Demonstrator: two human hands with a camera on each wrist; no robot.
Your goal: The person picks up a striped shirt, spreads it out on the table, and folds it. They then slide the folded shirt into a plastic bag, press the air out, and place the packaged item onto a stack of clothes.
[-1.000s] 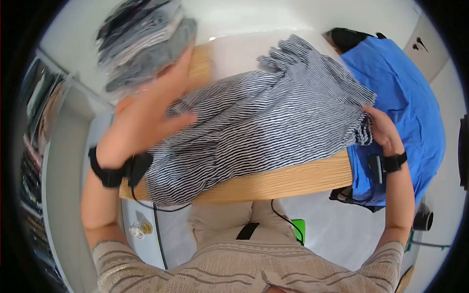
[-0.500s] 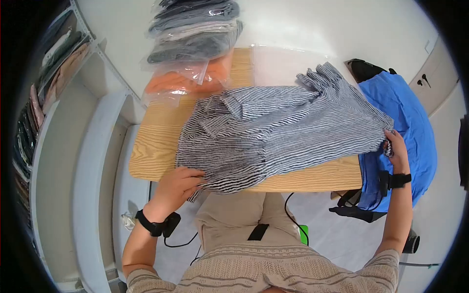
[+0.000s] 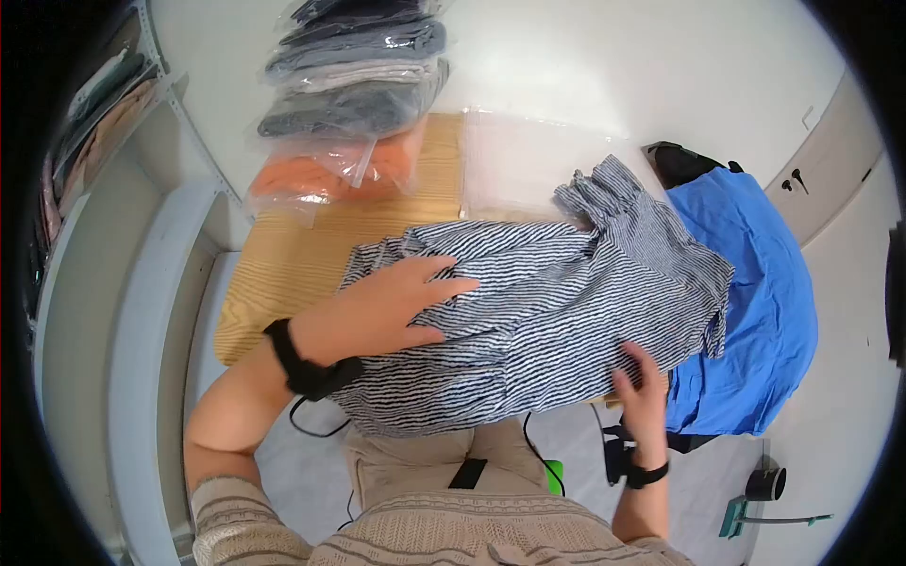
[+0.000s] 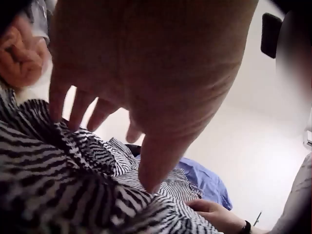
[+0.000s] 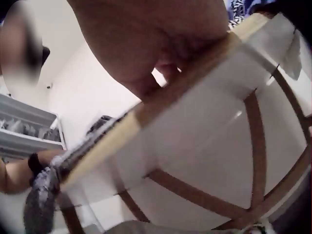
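Note:
A black-and-white striped garment (image 3: 557, 321) lies spread across the wooden table, its gathered sleeve end (image 3: 590, 193) pointing to the far side. Its near edge hangs over the table's front. My left hand (image 3: 382, 307) is over the garment's left part, fingers spread and straight; in the left wrist view its fingertips come down at the striped cloth (image 4: 63, 170). At the near right edge of the garment is my right hand (image 3: 644, 401), thumb and fingers apart, the fingertips at the cloth. The right wrist view shows this hand (image 5: 161, 53) above the table's edge.
Bagged folded clothes (image 3: 349, 94) are stacked at the back left, an orange one (image 3: 330, 174) lowest. Clear plastic bags (image 3: 519, 160) lie at the back of the wooden table (image 3: 274, 274). Blue cloth (image 3: 746, 292) covers something at the right. Shelves (image 3: 142, 311) stand on the left.
My left hand has gone from the garment's near left corner up onto its left part. My right hand has let go of the right end and moved left along the near edge.

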